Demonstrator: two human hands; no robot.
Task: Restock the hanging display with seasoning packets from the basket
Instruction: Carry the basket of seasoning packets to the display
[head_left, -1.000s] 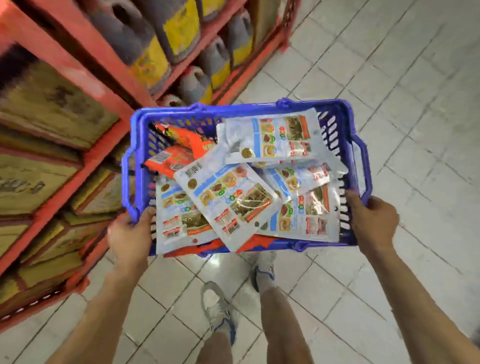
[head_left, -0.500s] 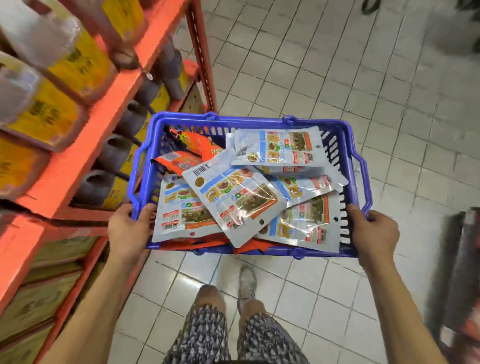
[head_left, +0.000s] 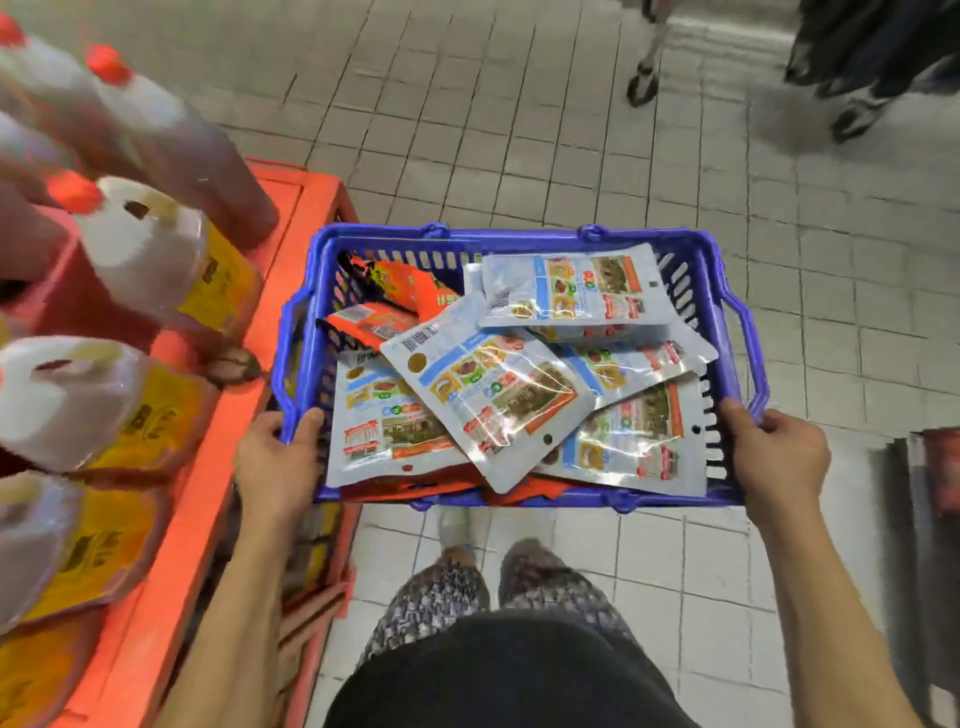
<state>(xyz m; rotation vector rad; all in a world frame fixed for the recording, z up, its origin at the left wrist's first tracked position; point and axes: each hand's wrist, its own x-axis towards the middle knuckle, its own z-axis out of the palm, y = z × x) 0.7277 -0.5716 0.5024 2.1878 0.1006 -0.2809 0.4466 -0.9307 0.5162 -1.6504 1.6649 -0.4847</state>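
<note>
A blue plastic basket is carried in front of me, level, over the tiled floor. Inside lie several white seasoning packets with blue and orange print, overlapping one another, and some orange packets at the back left and underneath. My left hand grips the basket's near left corner, thumb over the rim. My right hand grips the near right corner in the same way. No hanging display is in view.
An orange metal shelf runs along the left, its end near the basket's left side, stacked with large jugs bearing yellow labels. Another person's feet stand at the top right. A dark rack edge shows at the right.
I have walked forward along the aisle with the basket, and the view has tipped up to the shelf's top level. Both hands keep the same hold. Another person's feet have come into view.
</note>
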